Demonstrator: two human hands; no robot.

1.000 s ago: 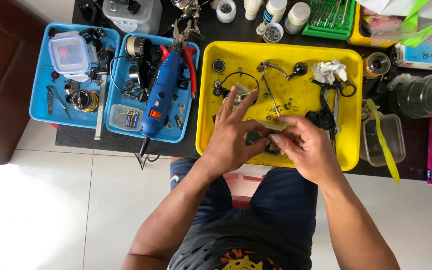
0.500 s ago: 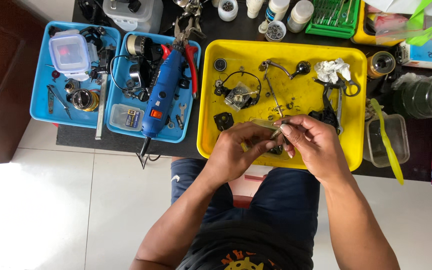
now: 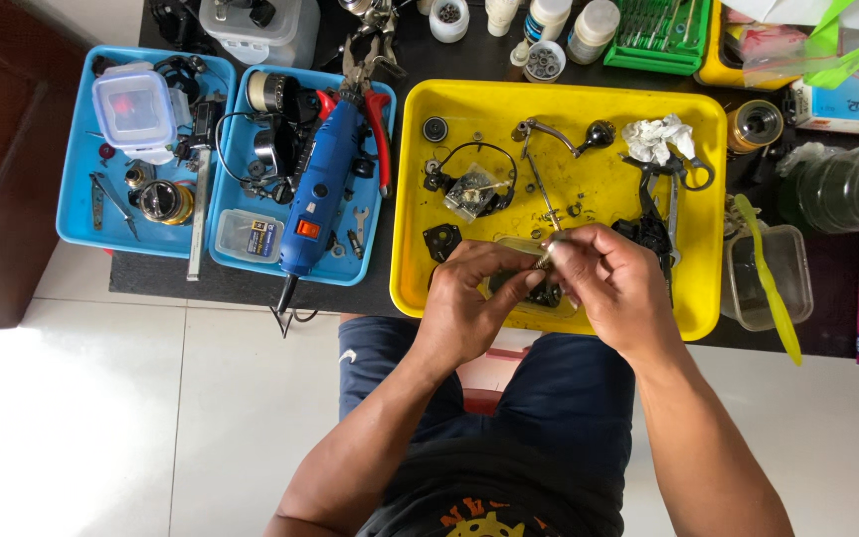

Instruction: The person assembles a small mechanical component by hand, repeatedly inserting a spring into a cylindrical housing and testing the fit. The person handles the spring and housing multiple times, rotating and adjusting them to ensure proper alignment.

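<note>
My left hand (image 3: pixel 469 298) and my right hand (image 3: pixel 613 283) meet over the near edge of a yellow tray (image 3: pixel 688 139). Between their fingertips is a small dark metal part (image 3: pixel 546 261) with a thin shaft; both hands pinch it. Under the hands lies a small clear plastic dish (image 3: pixel 549 303), mostly hidden. On the tray's floor lie a bail wire with a black mechanism (image 3: pixel 474 184), a crank handle (image 3: pixel 564 134), a crumpled white tissue (image 3: pixel 653 137) and a black frame piece (image 3: pixel 653 224).
Two blue trays (image 3: pixel 82 224) at left hold a blue rotary tool (image 3: pixel 320 189), red-handled pliers (image 3: pixel 375 109), a clear lidded box (image 3: pixel 133 104) and small parts. A clear tub with a green stick (image 3: pixel 768 278), bottles and a green tool rack (image 3: pixel 658 30) ring the yellow tray.
Both hands have drawn back from the tray's middle toward its near edge and risen slightly, still pinching the small part together.
</note>
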